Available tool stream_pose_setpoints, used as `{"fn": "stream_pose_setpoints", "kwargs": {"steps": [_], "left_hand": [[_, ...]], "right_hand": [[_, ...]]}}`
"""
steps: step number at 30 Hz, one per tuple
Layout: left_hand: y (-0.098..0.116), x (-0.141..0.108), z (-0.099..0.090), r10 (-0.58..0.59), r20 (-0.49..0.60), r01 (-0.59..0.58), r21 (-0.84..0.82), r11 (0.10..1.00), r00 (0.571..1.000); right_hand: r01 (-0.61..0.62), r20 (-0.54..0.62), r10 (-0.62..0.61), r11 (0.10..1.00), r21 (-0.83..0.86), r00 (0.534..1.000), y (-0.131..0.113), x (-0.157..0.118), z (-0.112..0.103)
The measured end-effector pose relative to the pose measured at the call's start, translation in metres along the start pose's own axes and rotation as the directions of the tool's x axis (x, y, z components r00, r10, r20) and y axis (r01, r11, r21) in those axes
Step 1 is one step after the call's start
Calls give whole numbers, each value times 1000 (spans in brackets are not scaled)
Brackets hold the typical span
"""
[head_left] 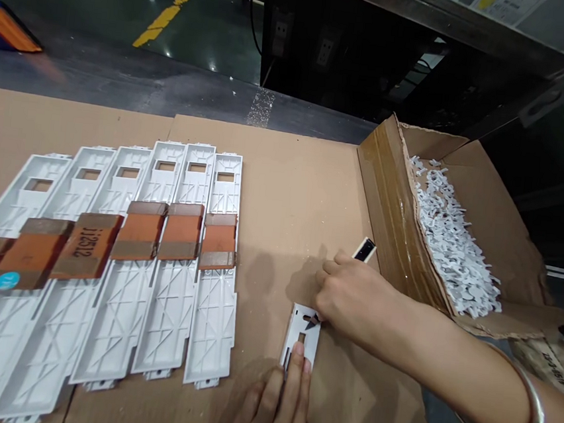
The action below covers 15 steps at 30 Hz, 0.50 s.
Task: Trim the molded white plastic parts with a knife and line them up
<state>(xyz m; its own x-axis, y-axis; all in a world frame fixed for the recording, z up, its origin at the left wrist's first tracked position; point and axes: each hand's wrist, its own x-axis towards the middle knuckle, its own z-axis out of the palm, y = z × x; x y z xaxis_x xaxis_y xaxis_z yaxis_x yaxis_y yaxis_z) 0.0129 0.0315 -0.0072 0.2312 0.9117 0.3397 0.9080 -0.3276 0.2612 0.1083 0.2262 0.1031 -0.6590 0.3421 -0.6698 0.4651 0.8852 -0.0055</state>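
Observation:
A small white plastic plate (297, 319) with slots and a square hole lies on the cardboard-covered table. My left hand (276, 407) comes in from the bottom edge, its fingers stretched out and pressing on the plate's near part. Closed around a utility knife (365, 249), my right hand (354, 295) rests by the plate's far right corner. The knife's dark pointed tip is at an opening near the top of the plate, while its black rear end sticks out behind the fist. The knife's middle is hidden by the hand.
Several long white ribbed panels (212, 324) lie side by side on the left, with orange-brown taped blocks (180, 231) across them. At the right stands an open cardboard box (388, 188) holding a heap of small white plastic pieces (451, 244). Dark machinery (341, 64) stands behind the table.

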Motion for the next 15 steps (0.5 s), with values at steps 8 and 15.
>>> {"fn": "stream_pose_setpoints", "kwargs": {"steps": [8,15], "left_hand": [[-2,0,-2,0,27,0,1,1000,1000],[0,-4,-1,-36,78,39,-40,998,996]], "right_hand": [[203,76,-194,969,-139,978,-14,33,-28],[75,-155,-97,988,-138,983,-10,4,-26]]}}
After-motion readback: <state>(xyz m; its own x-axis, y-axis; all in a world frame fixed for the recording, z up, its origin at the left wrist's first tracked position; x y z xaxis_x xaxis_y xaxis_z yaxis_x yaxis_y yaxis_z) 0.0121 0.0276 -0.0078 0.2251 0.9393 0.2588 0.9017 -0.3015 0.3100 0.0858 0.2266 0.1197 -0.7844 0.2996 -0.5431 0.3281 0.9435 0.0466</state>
